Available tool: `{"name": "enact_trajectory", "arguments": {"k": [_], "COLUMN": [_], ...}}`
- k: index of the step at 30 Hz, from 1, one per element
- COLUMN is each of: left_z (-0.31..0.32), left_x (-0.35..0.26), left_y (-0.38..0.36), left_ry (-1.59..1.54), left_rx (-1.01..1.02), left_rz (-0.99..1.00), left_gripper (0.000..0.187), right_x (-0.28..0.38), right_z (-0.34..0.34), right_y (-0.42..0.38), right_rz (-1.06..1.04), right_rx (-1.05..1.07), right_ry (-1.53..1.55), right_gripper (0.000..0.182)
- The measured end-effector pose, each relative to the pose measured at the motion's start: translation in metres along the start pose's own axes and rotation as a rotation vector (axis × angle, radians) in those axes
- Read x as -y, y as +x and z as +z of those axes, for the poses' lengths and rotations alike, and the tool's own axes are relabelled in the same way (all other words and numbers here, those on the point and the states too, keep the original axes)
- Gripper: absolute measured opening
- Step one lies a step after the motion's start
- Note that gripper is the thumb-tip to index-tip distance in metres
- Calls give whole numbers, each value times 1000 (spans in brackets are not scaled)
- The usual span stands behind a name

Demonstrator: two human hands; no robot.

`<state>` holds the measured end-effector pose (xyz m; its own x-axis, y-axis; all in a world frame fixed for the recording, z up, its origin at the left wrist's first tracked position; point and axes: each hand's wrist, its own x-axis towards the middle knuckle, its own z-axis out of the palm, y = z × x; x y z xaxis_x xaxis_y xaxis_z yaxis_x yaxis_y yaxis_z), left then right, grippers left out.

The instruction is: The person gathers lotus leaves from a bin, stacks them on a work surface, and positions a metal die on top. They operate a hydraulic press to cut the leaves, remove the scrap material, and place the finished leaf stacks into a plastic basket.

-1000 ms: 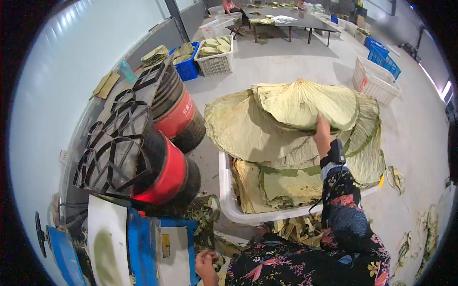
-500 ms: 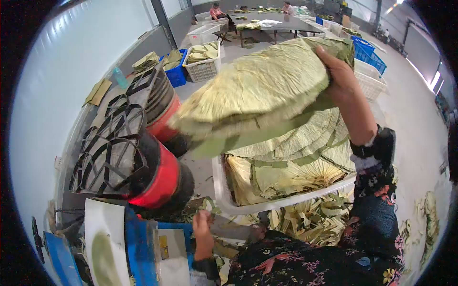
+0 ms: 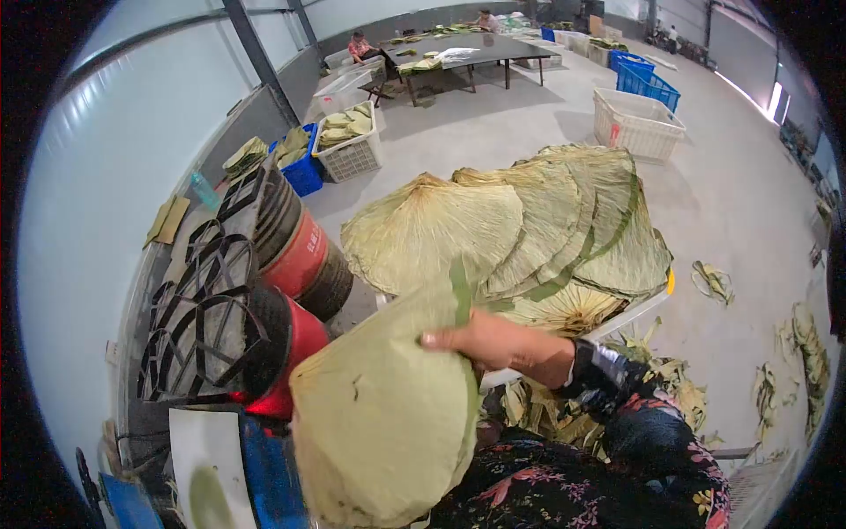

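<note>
We see right hand (image 3: pixel 493 342) closed on folded dried leaf (image 3: pixel 388 414), fingers over top edge, leaf held low over blue machine (image 3: pixel 264 476). Left hand hidden behind leaf; we cannot tell its grip. White crate (image 3: pixel 634 313) ahead heaped with fanned dried leaves (image 3: pixel 529 220). White basket (image 3: pixel 348 150) and blue bin (image 3: pixel 304 172) near wall hold leaf stacks. Another white basket (image 3: pixel 636 123) farther right; contents hidden.

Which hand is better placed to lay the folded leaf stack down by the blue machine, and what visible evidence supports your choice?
Probably the right hand: it already grips the folded leaf stack, thumb over its top edge, right above the blue machine. The left hand is not in view, hidden below the stack if present.
</note>
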<state>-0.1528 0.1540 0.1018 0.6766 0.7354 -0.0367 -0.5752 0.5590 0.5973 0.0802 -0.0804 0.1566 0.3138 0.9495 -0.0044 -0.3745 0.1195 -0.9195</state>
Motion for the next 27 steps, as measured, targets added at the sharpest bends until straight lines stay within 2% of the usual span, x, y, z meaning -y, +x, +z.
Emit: {"name": "enact_trajectory", "arguments": {"k": [1,3,6,10,12,13,14,15,16,19,22,23,24,25,26,27], "left_z": [7,22,36,52,60,69,60,44,42,44,41,46,57,67,74,79], "left_x": [-11,-30,-51,-75,-79,-78,-84,-93,-98,-98,-115,-118,-119,-120,-122,-120], "left_y": [-9,-29,-59,-94,-107,-110,-114,-117,-120,-134,-141,-145,-148,-152,-158,-164], "left_ry": [18,55,131,233,299,412,416,598,781,927,925,921,1044,1167,1339,1504], "left_rx": [-9,-23,-62,-122,-167,-200,-216,-217,-215,-311,-364,-396,-368,-341,-365,-401], "left_rz": [17,37,42,21,-3,0,5,48,89,168,165,185,227,270,217,156], "left_gripper": [53,55,57,60,62,64,64,65,67,66,61,61,55,50,46,41], "right_x": [-7,-24,-46,-90,-104,-126,-161,-183,-190,-206,-202,-184,-172,-164,-156,-147], "right_z": [1,-4,-10,4,19,23,24,28,33,47,52,46,43,39,35,37], "right_y": [-1,-1,4,22,25,28,32,32,30,24,31,38,40,36,33,25], "right_rz": [2,-55,40,42,248,252,200,151,159,105,158,446,726,633,525,373], "right_rx": [3,142,215,317,223,238,234,227,238,241,301,408,510,480,451,367], "right_ry": [3,-362,-304,-335,-252,-246,-103,40,48,17,-39,-279,-532,-710,-887,-683], "right_gripper": [34,41,48,52,55,55,57,59,59,59,58,58,58,60,62,63]}}
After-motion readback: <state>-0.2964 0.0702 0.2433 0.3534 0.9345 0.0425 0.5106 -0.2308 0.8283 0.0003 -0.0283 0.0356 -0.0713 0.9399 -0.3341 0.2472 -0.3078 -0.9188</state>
